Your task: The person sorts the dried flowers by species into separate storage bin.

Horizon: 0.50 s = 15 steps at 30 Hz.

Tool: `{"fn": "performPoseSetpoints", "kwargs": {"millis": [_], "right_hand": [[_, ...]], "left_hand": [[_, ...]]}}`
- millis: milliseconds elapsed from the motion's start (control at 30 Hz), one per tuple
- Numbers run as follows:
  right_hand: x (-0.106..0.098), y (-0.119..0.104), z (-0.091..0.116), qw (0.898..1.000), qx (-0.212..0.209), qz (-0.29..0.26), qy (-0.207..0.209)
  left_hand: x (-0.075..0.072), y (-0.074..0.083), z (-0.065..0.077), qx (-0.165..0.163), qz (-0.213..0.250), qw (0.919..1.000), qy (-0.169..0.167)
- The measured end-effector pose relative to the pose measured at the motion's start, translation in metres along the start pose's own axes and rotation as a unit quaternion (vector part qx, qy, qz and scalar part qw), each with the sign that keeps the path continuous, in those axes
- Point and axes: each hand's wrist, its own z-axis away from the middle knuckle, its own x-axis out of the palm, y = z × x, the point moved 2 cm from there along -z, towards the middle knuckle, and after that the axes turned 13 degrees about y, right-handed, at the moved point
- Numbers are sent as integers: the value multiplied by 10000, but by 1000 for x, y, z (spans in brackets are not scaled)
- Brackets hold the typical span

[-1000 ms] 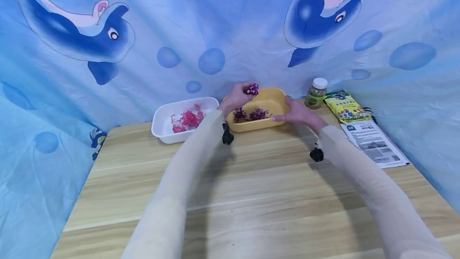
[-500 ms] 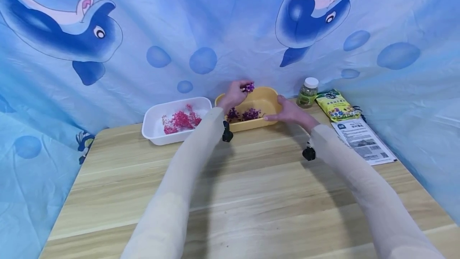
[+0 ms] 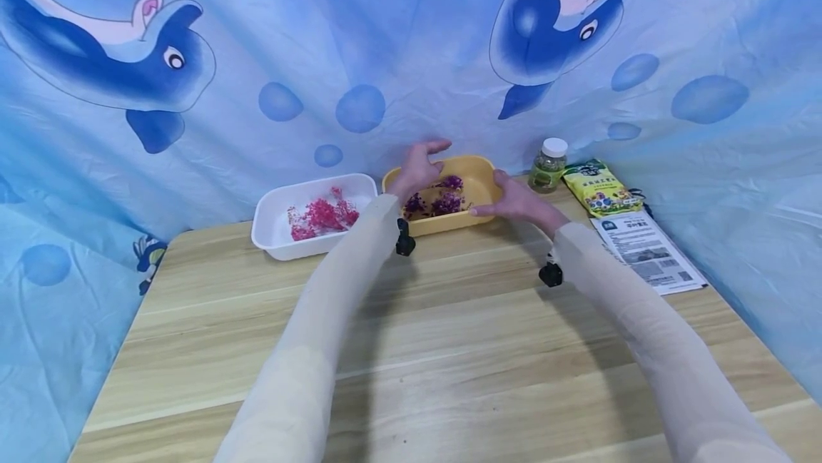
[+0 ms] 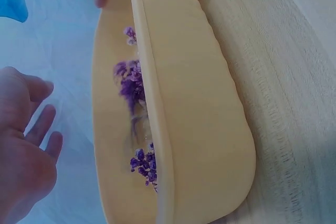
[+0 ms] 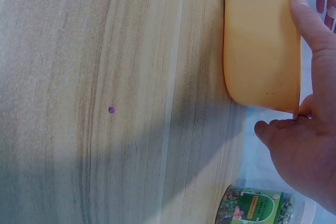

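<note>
A yellow plastic basin [image 3: 443, 224] stands at the back of the table, with small bunches of purple dried flowers [image 3: 447, 201] lying inside. Over its back left rim, my left hand [image 3: 419, 169] hovers with fingers apart and nothing between them; the left wrist view shows the same hand [image 4: 23, 150] beside the basin, free of the flowers [image 4: 130, 82]. My right hand [image 3: 519, 200] holds the basin's right end, thumb along the front rim and fingers at the end wall. In the right wrist view that thumb [image 5: 312, 22] lies on the basin's edge.
A white basin [image 3: 262, 238] with pink dried flowers [image 3: 324, 215] stands left of the yellow one. Right of it are a white-capped jar [image 3: 548, 167], a yellow-green packet [image 3: 600, 188] and a printed packet [image 3: 648, 252]. A patterned blue curtain hangs behind the wooden table [image 3: 443, 363].
My left hand has let go of a bunch of purple flowers, which now lies in the yellow basin, and its fingers have spread. The right hand keeps its hold. The head view has shifted slightly.
</note>
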Motion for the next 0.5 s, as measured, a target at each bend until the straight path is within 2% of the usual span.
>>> {"fn": "performPoseSetpoints", "kwargs": {"millis": [167, 267, 500], "right_hand": [[1, -2, -2, 10000, -34, 13, 8], [1, 0, -1, 10000, -26, -46, 11], [-11, 11, 8, 9999, -18, 95, 34]], "left_hand": [[-8, -4, 8, 98, 441, 9990, -38], [-11, -3, 18, 276, 494, 9983, -132], [-26, 6, 59, 784, 462, 9958, -94]]}}
